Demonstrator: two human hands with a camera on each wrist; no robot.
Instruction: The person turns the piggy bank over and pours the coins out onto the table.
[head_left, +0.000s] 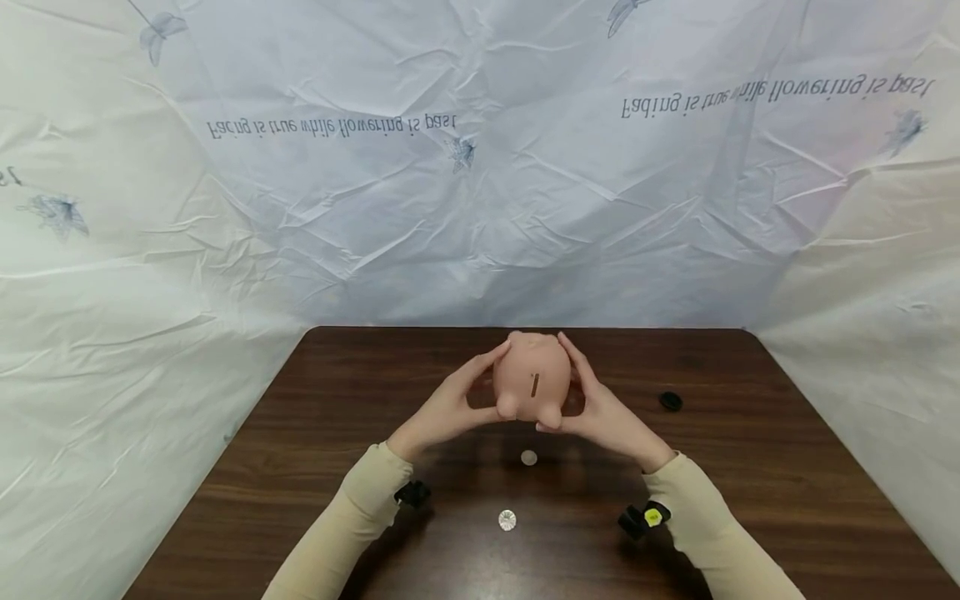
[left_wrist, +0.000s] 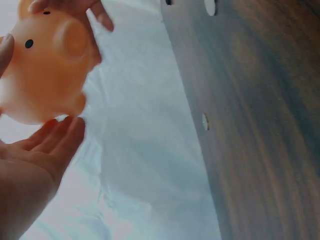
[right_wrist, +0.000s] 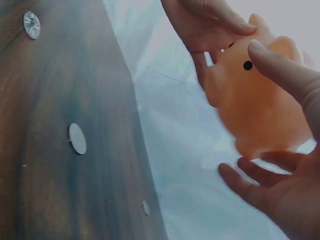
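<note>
Both hands hold a pink piggy bank (head_left: 534,367) up off the table, tilted so the coin slot on its back faces the head camera. The left hand (head_left: 450,406) grips its left side and the right hand (head_left: 609,417) its right side. In the right wrist view, the right thumb (right_wrist: 280,72) lies by an ear, while that hand's fingers reach under the body. The snout and black eyes of the piggy bank (left_wrist: 45,65) show in the left wrist view. Below it, a pale disc (head_left: 528,457) and a shiny faceted disc (head_left: 507,520) lie on the table.
A small round black piece (head_left: 671,402) rests on the dark wooden table (head_left: 360,367), right of the hands. Another small disc (right_wrist: 145,208) lies near the table edge in the right wrist view. Printed white sheeting (head_left: 480,233) encloses the back and sides.
</note>
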